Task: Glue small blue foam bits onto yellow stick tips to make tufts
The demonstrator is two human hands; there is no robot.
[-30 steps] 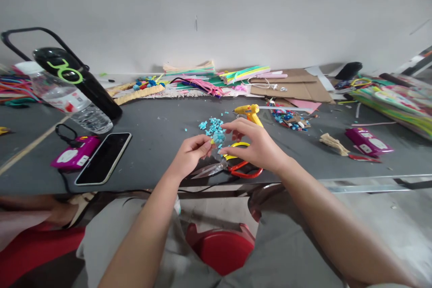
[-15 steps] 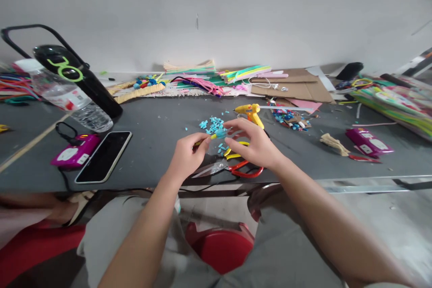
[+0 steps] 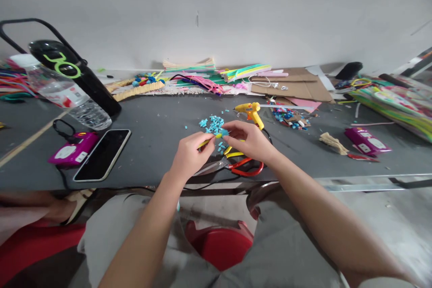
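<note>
My left hand [image 3: 192,153] is closed in a pinch on a thin yellow stem [image 3: 203,143], whose far end has a yellow tip with pale blue bits around it. My right hand [image 3: 253,141] meets that end from the other side, thumb and fingertips closed on the blue bits [image 3: 225,132]. Exactly what lies between those fingertips is partly hidden. Just beyond the hands, small blue pieces [image 3: 216,122] lie in a loose heap. Under and beside my right hand are red-handled scissors [image 3: 248,171] and a yellow-handled tool [image 3: 232,155], partly covered.
A yellow glue gun [image 3: 250,109] lies behind my right hand. To the left are a phone [image 3: 103,155], a purple power socket [image 3: 74,149], a plastic bottle [image 3: 89,114] and a black flask [image 3: 94,90]. Coloured craft sticks [image 3: 245,72] and cardboard [image 3: 300,84] line the wall.
My right fingers have closed in on the blue end of the yellow stem. My left hand has shifted slightly right, and the view has moved a little.
</note>
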